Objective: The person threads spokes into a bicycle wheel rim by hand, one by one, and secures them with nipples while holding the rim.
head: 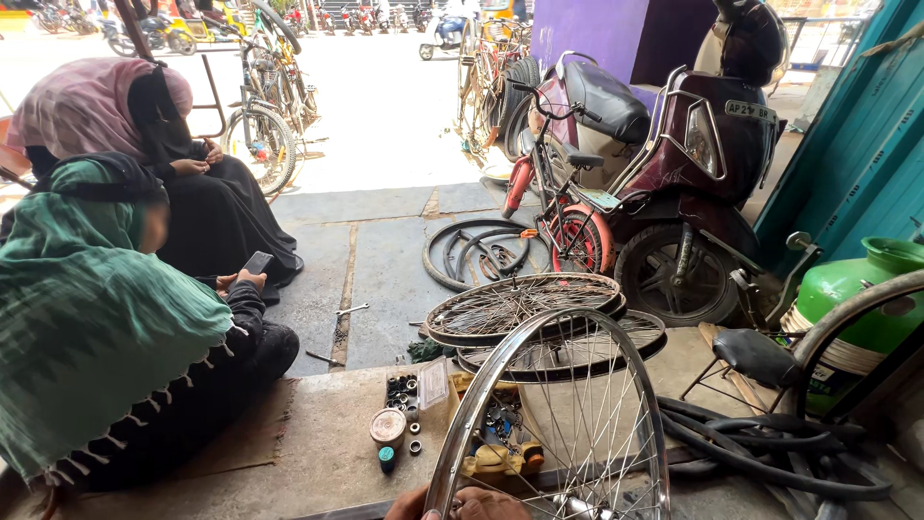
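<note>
Head view: spoked wheel (563,424) stands upright at near centre, rim bare of tyre; one hand (462,504) shows at the bottom edge, touching the rim's near left side, fingers partly cut off; which hand it is and whether it grips or just rests, cannot tell; other hand not seen. Just left of the wheel, a parts tray (409,390) with nuts and bearings, a round tin (388,425), and small tools (500,443) behind the spokes, all on the concrete step (318,453); black tubes (760,448) lie coiled at near right beside a saddle (756,356). Two more rims (525,303) stacked flat just beyond the wheel; tyres (472,252) lie on the pavement farther back; small red bicycle (563,207) and maroon scooter (688,164) parked at far right; green can (866,284) at right edge. At left, two seated people, one in a green shawl (82,308) holding a phone (257,262), one in a pink scarf (82,106) behind.
</note>
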